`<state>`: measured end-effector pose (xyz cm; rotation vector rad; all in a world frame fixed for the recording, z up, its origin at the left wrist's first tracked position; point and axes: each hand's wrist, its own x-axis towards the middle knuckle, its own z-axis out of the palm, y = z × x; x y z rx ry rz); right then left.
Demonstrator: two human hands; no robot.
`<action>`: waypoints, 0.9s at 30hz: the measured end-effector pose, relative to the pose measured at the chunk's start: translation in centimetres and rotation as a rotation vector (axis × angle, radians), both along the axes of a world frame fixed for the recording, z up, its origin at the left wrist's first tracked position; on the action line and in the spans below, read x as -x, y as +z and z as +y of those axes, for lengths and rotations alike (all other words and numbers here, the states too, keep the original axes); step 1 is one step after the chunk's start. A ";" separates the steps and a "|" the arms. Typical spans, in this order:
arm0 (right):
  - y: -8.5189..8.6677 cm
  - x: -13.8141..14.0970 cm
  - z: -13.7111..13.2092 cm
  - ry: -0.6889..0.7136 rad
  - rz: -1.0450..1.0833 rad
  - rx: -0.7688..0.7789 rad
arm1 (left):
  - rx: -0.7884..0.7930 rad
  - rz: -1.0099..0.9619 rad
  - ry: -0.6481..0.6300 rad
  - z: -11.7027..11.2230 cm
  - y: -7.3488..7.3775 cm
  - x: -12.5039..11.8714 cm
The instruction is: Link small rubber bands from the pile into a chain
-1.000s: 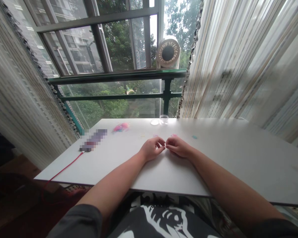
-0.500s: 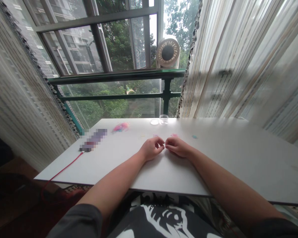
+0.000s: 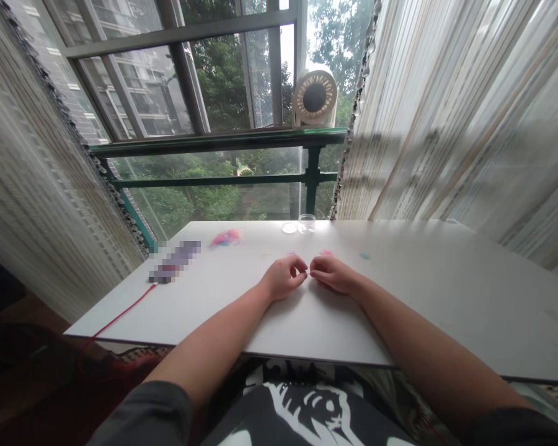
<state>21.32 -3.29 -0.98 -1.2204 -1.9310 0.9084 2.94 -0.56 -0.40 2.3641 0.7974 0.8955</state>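
My left hand (image 3: 283,278) and my right hand (image 3: 333,274) rest on the white table (image 3: 446,297), fingertips pinched and nearly meeting in the middle. Both hands are closed in a pinch on something too small to make out, perhaps a thin thread between them. Small pink bits (image 3: 326,253) lie just beyond my right hand, and a tiny teal piece (image 3: 364,255) sits further right. A pile of pink and blue bits (image 3: 226,237) lies to the far left of my hands.
A small clear jar (image 3: 307,223) and its lid (image 3: 289,228) stand at the table's far edge. A blurred dark device (image 3: 175,262) with a red cable (image 3: 121,317) lies on the left. A round fan (image 3: 314,98) sits on the railing; curtains hang on both sides.
My hands have barely moved; the fingertips stay pinched close together. The curtain on the right has shifted slightly.
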 end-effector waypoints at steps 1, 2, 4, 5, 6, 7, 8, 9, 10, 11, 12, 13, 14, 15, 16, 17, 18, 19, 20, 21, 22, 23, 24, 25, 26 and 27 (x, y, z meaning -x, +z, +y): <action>0.0 0.0 0.0 -0.001 0.000 0.008 | 0.000 -0.001 0.002 0.0 0.0 0.0; 0.0 -0.1 0.0 -0.003 0.001 0.014 | 0.000 -0.003 0.003 0.0 0.0 0.0; 0.0 -0.2 0.1 -0.008 -0.004 0.016 | -0.002 -0.004 0.004 0.1 0.0 0.1; 0.0 -0.2 0.1 -0.011 -0.010 0.012 | -0.004 -0.005 0.005 0.1 0.0 0.1; 0.0 -0.2 0.1 -0.013 -0.018 0.008 | -0.005 -0.007 0.007 0.1 0.0 0.1; 0.0 -0.3 0.1 -0.017 -0.023 0.001 | -0.007 -0.009 0.010 0.2 0.0 0.1; 0.0 -0.3 0.1 -0.018 -0.026 -0.002 | -0.007 -0.013 0.014 0.2 0.0 0.1; -0.1 -0.3 0.1 -0.020 -0.023 -0.004 | -0.006 -0.017 0.018 0.2 0.0 0.1; -0.1 -0.3 0.1 -0.020 -0.017 -0.004 | -0.003 -0.021 0.022 0.2 -0.1 0.1; -0.2 -0.3 0.1 -0.019 -0.007 -0.007 | 0.001 -0.022 0.024 0.2 -0.1 0.1; -0.2 -0.3 0.2 -0.015 0.003 -0.012 | 0.006 -0.022 0.024 0.2 -0.1 0.1; -0.3 -0.3 0.2 -0.008 0.010 -0.018 | 0.012 -0.020 0.024 0.2 0.0 0.1; -0.4 -0.3 0.2 0.002 0.014 -0.024 | 0.018 -0.018 0.021 0.2 0.0 0.1; -0.4 -0.3 0.2 0.012 0.014 -0.029 | 0.022 -0.015 0.018 0.2 0.0 0.1; -0.4 -0.3 0.2 0.020 0.011 -0.032 | 0.027 -0.011 0.015 0.1 0.0 0.1; -0.4 -0.3 0.2 0.025 0.006 -0.035 | 0.031 -0.007 0.013 0.1 0.0 0.1; -0.4 -0.3 0.3 0.025 0.000 -0.037 | 0.035 -0.002 0.012 0.1 0.0 0.1; -0.4 -0.3 0.2 0.023 -0.006 -0.041 | 0.039 0.004 0.014 0.1 0.0 0.1; -0.4 -0.3 0.2 0.018 -0.011 -0.044 | 0.042 0.008 0.016 0.1 0.0 0.1; -0.4 -0.3 0.2 0.014 -0.015 -0.045 | 0.043 0.012 0.018 0.1 0.0 0.1; -0.3 -0.3 0.2 0.010 -0.018 -0.042 | 0.042 0.014 0.019 0.1 0.0 0.1; -0.3 -0.2 0.1 0.006 -0.021 -0.036 | 0.041 0.016 0.020 0.1 0.0 0.1; -0.2 -0.2 0.1 0.003 -0.024 -0.030 | 0.040 0.017 0.020 0.1 0.0 0.0; -0.2 -0.2 0.0 -0.001 -0.025 -0.024 | 0.039 0.018 0.019 0.1 0.0 0.0; -0.1 -0.2 0.0 -0.005 -0.028 -0.020 | 0.039 0.017 0.017 0.1 0.0 0.0; 0.0 -0.1 -0.1 -0.008 -0.031 -0.020 | 0.039 0.016 0.013 0.1 0.0 0.0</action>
